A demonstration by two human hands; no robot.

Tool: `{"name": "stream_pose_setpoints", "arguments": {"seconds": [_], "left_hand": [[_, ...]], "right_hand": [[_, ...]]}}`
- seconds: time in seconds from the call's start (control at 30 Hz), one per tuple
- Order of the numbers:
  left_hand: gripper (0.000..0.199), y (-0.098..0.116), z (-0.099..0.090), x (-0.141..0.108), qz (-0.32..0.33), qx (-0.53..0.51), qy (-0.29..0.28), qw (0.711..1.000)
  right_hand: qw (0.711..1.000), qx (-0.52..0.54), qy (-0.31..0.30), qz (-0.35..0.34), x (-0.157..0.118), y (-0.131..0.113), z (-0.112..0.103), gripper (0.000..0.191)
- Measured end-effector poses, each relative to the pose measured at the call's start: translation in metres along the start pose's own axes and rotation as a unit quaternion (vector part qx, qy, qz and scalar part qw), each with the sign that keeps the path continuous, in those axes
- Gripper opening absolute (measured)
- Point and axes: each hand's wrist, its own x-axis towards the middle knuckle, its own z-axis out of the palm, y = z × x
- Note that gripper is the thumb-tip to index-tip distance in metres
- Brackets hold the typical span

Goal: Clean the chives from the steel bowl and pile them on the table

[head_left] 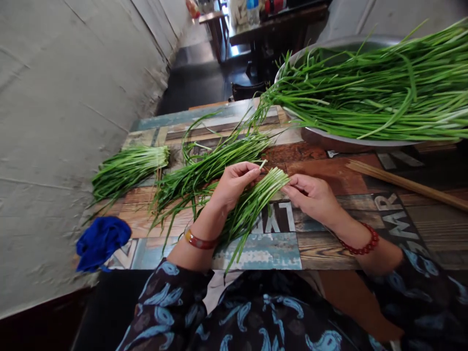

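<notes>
Your left hand [237,183] pinches one stalk [263,164]; your right hand [308,191] meets the bunch [253,204] at its pale ends, grip unclear; it lies on the desk [318,248], ends together, presumably for fingertip access.

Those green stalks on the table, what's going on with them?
A person is handling them bare-handed. The left hand pinches a pale stalk, while the right hand is at the pale ends of a small bunch. A looser heap and a neater bundle lie further left on the table, and a metal basin at far right is piled with more.
</notes>
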Motion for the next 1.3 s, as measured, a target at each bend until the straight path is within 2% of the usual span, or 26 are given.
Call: {"name": "stream_pose_setpoints", "arguments": {"seconds": [0.27,0.67,1.07,1.3], "left_hand": [[0.027,0.0013,0.0005,-0.0018,0.006,-0.015,0.001,1.000],[0.022,0.0011,0.0045,-0.0020,0.028,-0.008,0.005,1.000],[0.026,0.0023,0.0028,-0.0022,-0.002,0.005,0.000,1.000],[0.023,0.0015,0.0014,-0.0015,0.012,0.015,0.000,1.000]], "right_hand": [[0.999,0.004,-0.014,0.032,-0.0028,-0.0055,-0.0006,0.014],[0.999,-0.012,-0.017,0.034,-0.0014,-0.0019,-0.0009,0.019],[0.999,-0.004,-0.019,0.033,-0.0016,-0.0020,-0.0012,0.018],[0.999,-0.002,-0.027,0.039,-0.0013,-0.0016,-0.0024,0.019]]}}
